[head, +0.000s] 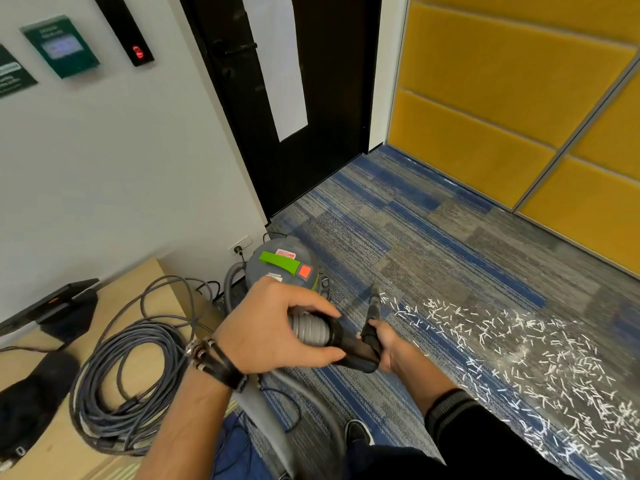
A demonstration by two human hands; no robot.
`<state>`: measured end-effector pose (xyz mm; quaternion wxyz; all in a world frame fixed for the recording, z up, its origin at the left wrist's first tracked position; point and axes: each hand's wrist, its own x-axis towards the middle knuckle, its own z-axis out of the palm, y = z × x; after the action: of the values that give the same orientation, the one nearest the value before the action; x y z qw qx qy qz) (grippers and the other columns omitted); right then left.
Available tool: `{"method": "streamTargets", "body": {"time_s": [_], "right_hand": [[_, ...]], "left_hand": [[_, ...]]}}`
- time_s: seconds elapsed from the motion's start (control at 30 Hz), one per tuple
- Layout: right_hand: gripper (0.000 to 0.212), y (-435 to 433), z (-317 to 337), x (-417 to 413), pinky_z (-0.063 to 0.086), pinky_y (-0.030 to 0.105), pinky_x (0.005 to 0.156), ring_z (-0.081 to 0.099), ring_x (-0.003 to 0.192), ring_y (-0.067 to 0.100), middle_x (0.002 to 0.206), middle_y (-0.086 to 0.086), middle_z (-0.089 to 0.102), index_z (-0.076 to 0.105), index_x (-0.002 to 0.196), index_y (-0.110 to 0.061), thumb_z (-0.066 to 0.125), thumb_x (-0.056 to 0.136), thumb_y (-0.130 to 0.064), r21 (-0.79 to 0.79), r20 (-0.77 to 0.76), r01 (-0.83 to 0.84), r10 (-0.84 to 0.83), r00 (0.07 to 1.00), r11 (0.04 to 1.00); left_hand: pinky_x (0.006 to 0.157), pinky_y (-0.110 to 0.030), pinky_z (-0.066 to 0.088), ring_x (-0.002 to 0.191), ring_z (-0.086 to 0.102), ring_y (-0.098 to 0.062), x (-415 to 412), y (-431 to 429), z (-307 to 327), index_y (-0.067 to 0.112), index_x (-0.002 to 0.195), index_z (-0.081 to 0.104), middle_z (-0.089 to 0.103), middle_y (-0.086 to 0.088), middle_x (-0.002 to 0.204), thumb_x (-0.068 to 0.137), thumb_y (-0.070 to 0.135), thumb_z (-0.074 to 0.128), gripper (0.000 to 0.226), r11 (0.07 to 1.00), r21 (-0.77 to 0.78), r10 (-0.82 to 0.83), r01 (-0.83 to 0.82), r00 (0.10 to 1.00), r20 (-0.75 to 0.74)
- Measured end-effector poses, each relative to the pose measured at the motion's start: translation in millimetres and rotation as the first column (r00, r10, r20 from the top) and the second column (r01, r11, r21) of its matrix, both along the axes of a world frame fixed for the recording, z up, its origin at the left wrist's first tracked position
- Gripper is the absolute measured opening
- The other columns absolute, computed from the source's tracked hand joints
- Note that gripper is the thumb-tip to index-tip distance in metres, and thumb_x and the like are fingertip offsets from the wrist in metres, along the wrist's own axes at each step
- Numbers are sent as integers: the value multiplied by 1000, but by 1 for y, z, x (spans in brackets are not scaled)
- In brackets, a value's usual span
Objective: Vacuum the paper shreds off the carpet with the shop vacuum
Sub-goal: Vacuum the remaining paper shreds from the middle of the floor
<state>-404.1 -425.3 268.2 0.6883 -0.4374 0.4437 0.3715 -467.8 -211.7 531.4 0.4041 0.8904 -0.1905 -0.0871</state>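
Note:
A grey shop vacuum (282, 263) with a green handle and an orange button stands by the wall near the door. Its grey ribbed hose (310, 329) ends in a black cuff. My left hand (270, 327) grips the hose at that cuff. My right hand (388, 344) holds the black nozzle (374, 304), whose tip points down at the carpet. White paper shreds (540, 368) lie scattered over the blue-grey carpet (433, 237), to the right of the nozzle tip.
A coil of grey cable (138, 372) lies on a light wooden surface (145, 275) at left, with a dark device (52, 306) and a black bag (31, 403). A black door (311, 168) stands ahead. Yellow wall panels (519, 109) line the right. My shoe (358, 433) shows below.

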Motion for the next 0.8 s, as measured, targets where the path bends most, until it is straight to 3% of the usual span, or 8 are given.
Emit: {"method": "streamTargets", "body": {"time_s": [0.13,0.33,0.43,0.5,0.57,0.63,0.7,0.8], "right_hand": [[34,-5,-3,-8,52,28,56,56,56,22,67,10,59,50,99,-8,46,101,-41,39,-30,37,-35,999,999],[36,-35,-9,-27,49,34,60,55,62,24,71,12,57,51,94,-6,43,102,-40,53,-55,66,-63,996,996],[34,-19,-5,-19,50,36,61,55,62,25,69,12,57,49,95,-7,41,102,-39,71,-46,69,-66,997,995],[36,-2,-8,-18,48,35,62,54,63,25,72,13,55,47,93,-8,38,102,-41,85,-31,43,-40,999,995],[40,11,-14,-24,48,37,68,54,71,27,90,15,57,49,101,-6,37,102,-45,107,-11,-30,31,999,994],[43,13,-17,-28,49,37,72,56,77,29,103,17,56,49,114,-6,39,101,-46,98,-16,-37,39,999,994],[41,5,-15,-31,50,35,69,57,73,29,93,15,58,49,111,-8,39,101,-46,105,-20,-25,27,999,994],[41,-17,-13,-44,50,34,67,57,69,27,81,14,59,53,99,-8,42,101,-47,77,-61,37,-32,998,996]], "left_hand": [[69,-42,57,76,71,-14,-1,7,-5,35,100,82,77,20,87,65,56,91,42,1000,-13,4,-4,1000,-17],[73,-43,58,78,73,-13,-3,-2,-6,32,100,82,78,18,89,66,54,92,42,996,-94,-12,9,999,-38],[81,-31,60,84,75,-3,-5,5,-1,29,100,83,78,21,90,66,49,91,40,995,-93,45,-45,999,-2],[77,-22,58,81,74,0,-11,5,7,29,99,84,77,24,88,65,44,95,39,997,-69,36,-34,999,35],[73,-18,55,78,74,0,-17,1,12,28,97,84,77,25,85,63,39,99,38,999,-51,10,-6,998,67],[73,-28,57,78,74,-5,-18,-1,12,30,97,84,77,23,86,63,44,97,39,999,-49,-2,5,999,54],[72,-37,58,76,74,-11,-19,0,10,30,97,83,77,21,86,64,46,94,38,997,-79,-16,17,1000,16],[69,-38,57,73,71,-12,-24,-2,4,30,97,83,77,20,85,66,40,98,37,993,-107,-45,42,999,-26]]}}
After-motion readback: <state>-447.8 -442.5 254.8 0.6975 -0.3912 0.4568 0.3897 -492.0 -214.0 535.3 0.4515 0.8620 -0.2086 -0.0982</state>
